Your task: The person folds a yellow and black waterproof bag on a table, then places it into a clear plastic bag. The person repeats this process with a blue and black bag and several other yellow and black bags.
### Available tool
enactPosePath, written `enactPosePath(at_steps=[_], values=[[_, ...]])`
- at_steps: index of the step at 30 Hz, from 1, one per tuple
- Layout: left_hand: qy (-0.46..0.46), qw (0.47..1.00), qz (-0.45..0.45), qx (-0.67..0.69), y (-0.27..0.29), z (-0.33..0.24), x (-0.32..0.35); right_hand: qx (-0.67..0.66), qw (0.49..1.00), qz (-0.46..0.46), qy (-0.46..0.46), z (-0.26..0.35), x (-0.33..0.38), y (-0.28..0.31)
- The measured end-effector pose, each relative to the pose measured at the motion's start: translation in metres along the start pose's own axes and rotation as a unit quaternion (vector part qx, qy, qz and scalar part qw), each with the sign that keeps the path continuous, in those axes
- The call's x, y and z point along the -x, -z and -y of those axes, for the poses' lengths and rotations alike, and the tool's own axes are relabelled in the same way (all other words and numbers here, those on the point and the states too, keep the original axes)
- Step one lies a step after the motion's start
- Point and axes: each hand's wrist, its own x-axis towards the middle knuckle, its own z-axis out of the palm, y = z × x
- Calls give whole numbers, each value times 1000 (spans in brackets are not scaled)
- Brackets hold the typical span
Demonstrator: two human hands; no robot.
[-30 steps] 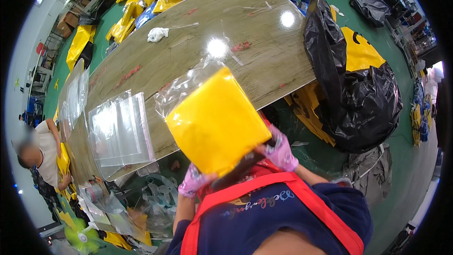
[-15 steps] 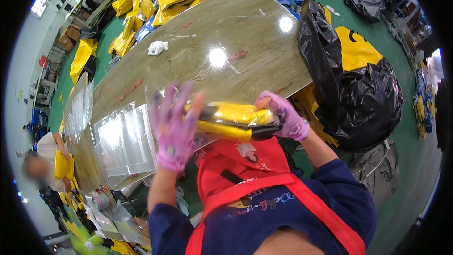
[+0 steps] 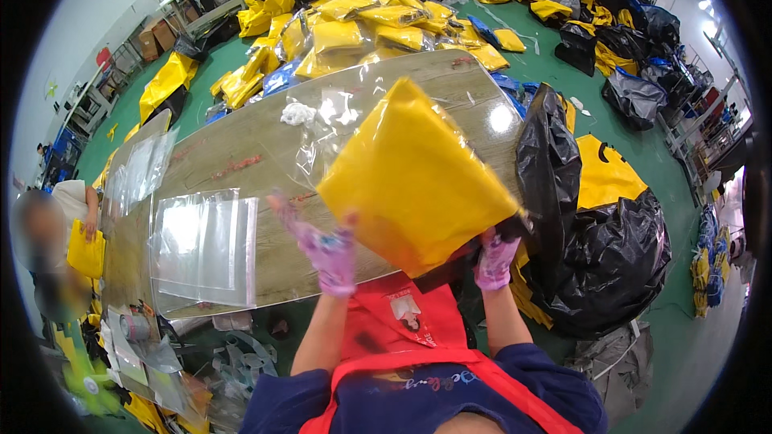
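A folded yellow packet (image 3: 418, 185) in a shiny transparent bag is tilted up over the near part of the table, its flat yellow face toward me. My right hand (image 3: 498, 260), in a pink patterned glove, grips its lower right corner; some of those fingers are hidden behind it. A loose transparent flap of the bag (image 3: 310, 145) sticks out on the left. My left hand (image 3: 326, 253), gloved the same way, is open beside the packet's lower left edge, fingers spread and slightly blurred. Whether its thumb touches the packet I cannot tell.
Flat transparent bags (image 3: 201, 249) lie on the left of the table (image 3: 217, 141). A crumpled white wad (image 3: 297, 113) sits farther back. Yellow packets (image 3: 338, 36) are heaped beyond the table. A big black sack (image 3: 611, 257) stands at the right. Another person (image 3: 72, 201) holds yellow material at the left.
The packet has turned from edge-on, low between my hands, to raised with its broad face showing. My left hand has come off it toward me. The view has tipped upward.
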Motion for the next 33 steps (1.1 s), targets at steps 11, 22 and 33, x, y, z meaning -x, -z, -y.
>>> enactPosePath(at_steps=[11, 22, 33], values=[[256, 814, 502, -139, 146, 60, 83, 62, 948, 294, -105, -67, 69, 37], [488, 842, 218, 69, 142, 31, 40, 101, 866, 325, -367, -22, 62, -23], [478, 735, 480, 34, 202, 29, 105, 33, 885, 313, -344, -14, 113, 24]])
